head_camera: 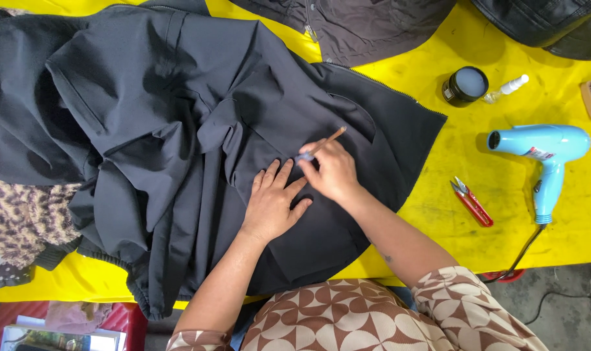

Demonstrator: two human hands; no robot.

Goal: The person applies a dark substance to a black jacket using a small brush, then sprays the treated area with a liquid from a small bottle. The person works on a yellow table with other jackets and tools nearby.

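Dark grey nylon jacket (198, 130) lies spread and rumpled over the yellow-covered table (503, 247), its zip edge running toward the upper right. From the head view, the left hand (272, 201) rests flat and open on the fabric, fingers splayed, pressing the cloth smooth. Right beside it, touching at the fingertips, the right hand (334, 170) is closed around a thin wooden-handled brush (322, 144), whose tip meets the jacket at a small pale patch just above the left fingers.

Judging by this, the work on that one spot is under way rather than finished: the patch looks small, and the brush is on it. Whether other spots on the jacket have been treated cannot be told.

Well apart to the right lie a small round black jar (465, 86) with its lid on or contents pale, a little clear spray bottle (506, 89), a light blue hair dryer (543, 156) and red thread snips (471, 202), all untouched. A brown garment (354, 26) lies above, and a leopard-patterned fabric (19, 214) at the left edge.
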